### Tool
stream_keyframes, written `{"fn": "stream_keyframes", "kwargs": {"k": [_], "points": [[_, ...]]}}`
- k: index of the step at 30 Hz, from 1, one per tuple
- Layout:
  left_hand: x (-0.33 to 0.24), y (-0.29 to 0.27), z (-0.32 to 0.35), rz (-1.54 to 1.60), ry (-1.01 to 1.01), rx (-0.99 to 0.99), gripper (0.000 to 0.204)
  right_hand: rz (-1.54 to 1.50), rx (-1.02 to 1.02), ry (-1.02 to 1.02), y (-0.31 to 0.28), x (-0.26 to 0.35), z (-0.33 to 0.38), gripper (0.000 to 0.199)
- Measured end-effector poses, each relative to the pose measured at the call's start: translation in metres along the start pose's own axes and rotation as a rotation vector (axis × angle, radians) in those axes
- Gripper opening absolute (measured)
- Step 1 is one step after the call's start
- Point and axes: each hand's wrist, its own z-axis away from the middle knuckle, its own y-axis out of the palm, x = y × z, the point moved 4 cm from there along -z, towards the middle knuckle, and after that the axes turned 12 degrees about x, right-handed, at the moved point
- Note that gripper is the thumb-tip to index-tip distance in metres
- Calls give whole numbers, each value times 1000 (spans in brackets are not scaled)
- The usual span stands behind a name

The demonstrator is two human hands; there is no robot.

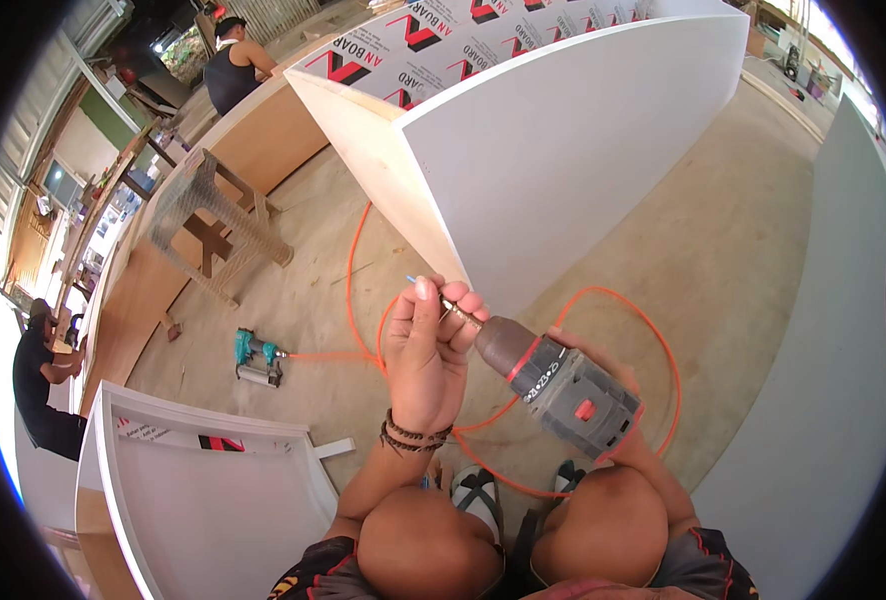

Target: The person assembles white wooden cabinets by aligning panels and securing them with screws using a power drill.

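A cordless drill, black and grey with red trim, is held up in front of my knees, its chuck pointing up and left. My right hand is wrapped round it from the far side, mostly hidden behind its body. From the chuck comes a metal drill bit, and the fingers of my left hand are closed round it. A thin blue tip pokes out past my left thumb; I cannot tell whether it belongs to the bit.
A large white panel box stands ahead. Teal nail gun and orange hose lie on the concrete floor. A plastic stool is at left, a white-framed box near left, a grey panel right. Two people work farther off.
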Motion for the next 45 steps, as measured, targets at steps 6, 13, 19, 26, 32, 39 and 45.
{"fn": "stream_keyframes", "kwargs": {"k": [6,13,19,26,32,39,45], "points": [[12,-2,-7,-12,-121,7,27,116,-77,-13,1,-4,0,69],[14,-3,-39,-152,-180,199,36,354,-146,-140,7,8,-23,50],[0,4,-78,-174,-139,276,44,535,-101,-93,-5,12,-45,56],[-9,6,-81,-301,-183,326,47,477,-144,-106,-4,20,-58,51],[-71,9,-83,-975,231,142,52,436,-231,-42,-7,25,-52,52],[-132,34,-192,-1569,293,549,81,336,-209,-98,-7,28,-58,56],[-117,45,-207,-2020,-117,530,79,309,-223,-124,-9,20,-58,56]]}}
